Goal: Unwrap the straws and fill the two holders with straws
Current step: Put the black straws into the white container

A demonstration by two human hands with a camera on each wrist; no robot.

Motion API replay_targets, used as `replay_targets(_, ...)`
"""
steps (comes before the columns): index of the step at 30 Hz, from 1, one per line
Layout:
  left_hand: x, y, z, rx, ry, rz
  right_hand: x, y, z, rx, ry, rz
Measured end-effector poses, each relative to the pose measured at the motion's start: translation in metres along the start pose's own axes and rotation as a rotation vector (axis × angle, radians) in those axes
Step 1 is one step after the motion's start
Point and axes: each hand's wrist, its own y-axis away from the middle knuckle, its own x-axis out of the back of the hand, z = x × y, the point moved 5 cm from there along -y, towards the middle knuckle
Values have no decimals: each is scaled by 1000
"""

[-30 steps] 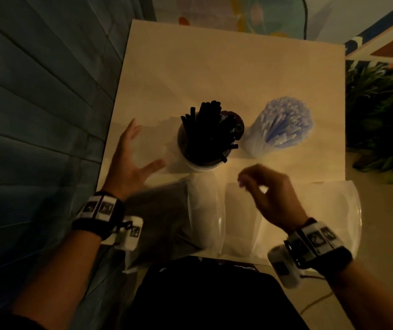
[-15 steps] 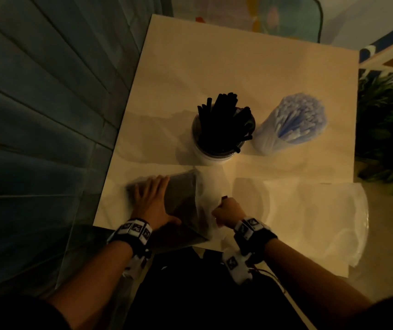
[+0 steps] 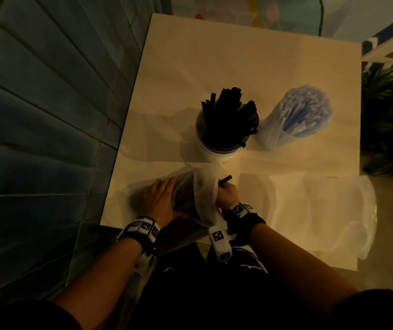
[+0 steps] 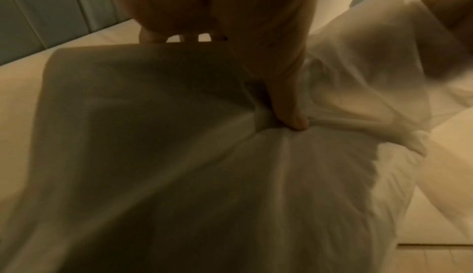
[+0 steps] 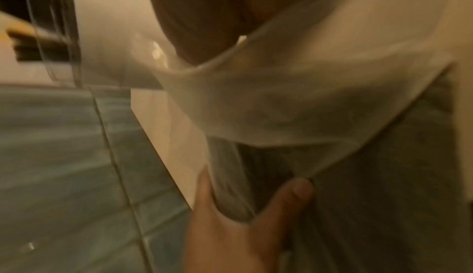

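Note:
A clear bag of black straws point(image 3: 186, 198) lies at the table's near edge. My left hand point(image 3: 159, 201) lies flat on it, fingers straight, and the thumb point(image 4: 289, 111) presses into the plastic. My right hand point(image 3: 226, 195) is at the bag's mouth, fingers curled round a black straw point(image 3: 225, 179) whose end sticks out past the fist. The bag's rim point(image 5: 256, 58) drapes over that hand. Behind stands a clear holder point(image 3: 217, 151) full of black straws point(image 3: 229, 115). To its right stands a bundle of blue-and-white straws point(image 3: 295, 120).
An empty, flattened clear bag point(image 3: 321, 210) lies at the right near corner of the beige table point(image 3: 238, 55). A blue panelled wall point(image 3: 47, 115) runs along the left edge. Green plants point(image 3: 391, 115) stand beyond the right edge.
Both hands came down from in front of the holder to the bag. The left now lies flat on it; the right closed at its mouth and a black straw end now shows.

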Motion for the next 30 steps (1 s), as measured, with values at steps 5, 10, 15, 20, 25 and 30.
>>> replay_targets(5, 0, 3, -3, 6, -31, 0, 21, 7, 4, -19, -476, 120)
replay_targets(10, -5, 4, -1, -17, -81, -41, -5, 8, 13, -35, -294, -10)
replay_targets(15, -4, 4, -3, -43, -96, -45, 0, -2, 10, -42, -373, 81)
replay_targets(20, -6, 6, -7, -67, -90, -43, 9, -2, 12, -58, -572, 40)
replay_targets(25, -1, 5, -10, -68, -93, -32, 18, 4, 1, 58, -550, 73)
replay_targets(30, 5, 4, -13, -51, -89, -3, 58, 24, -15, 269, -516, 228)
